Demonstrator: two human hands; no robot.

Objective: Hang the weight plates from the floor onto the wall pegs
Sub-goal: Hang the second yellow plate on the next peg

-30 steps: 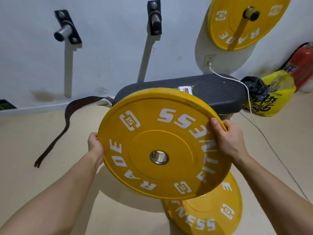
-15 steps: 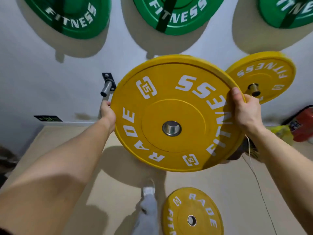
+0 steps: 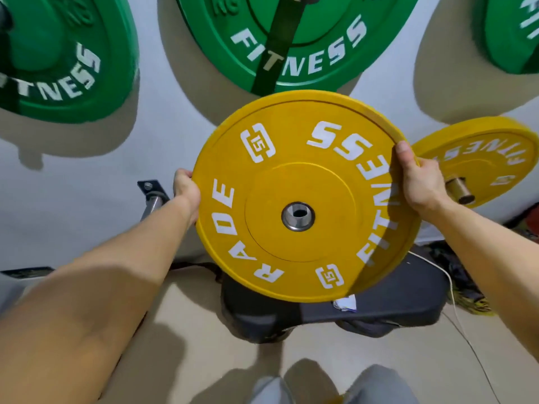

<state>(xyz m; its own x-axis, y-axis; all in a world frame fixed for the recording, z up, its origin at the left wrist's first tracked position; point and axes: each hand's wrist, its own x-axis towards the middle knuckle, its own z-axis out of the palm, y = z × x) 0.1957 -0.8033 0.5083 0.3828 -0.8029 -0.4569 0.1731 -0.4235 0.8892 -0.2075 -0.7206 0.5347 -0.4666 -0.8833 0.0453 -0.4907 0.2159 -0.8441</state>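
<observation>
I hold a yellow weight plate (image 3: 303, 196) upright in front of the wall, its white lettering facing me and its steel hub in the middle. My left hand (image 3: 185, 189) grips its left rim and my right hand (image 3: 417, 177) grips its upper right rim. A bare steel wall peg (image 3: 153, 201) on a black bracket pokes out just left of my left hand, partly hidden by my forearm. Another yellow plate (image 3: 484, 153) hangs on a peg to the right.
Three green plates (image 3: 294, 39) hang higher on the wall. A dark padded bench (image 3: 379, 307) stands below the held plate, with a white cable (image 3: 455, 304) trailing over its right end. My grey trouser legs (image 3: 320, 389) show at the bottom.
I have stepped closer to the wall with the plate still in both hands. The plate on the floor has dropped out of view, and the bench now shows under the held plate.
</observation>
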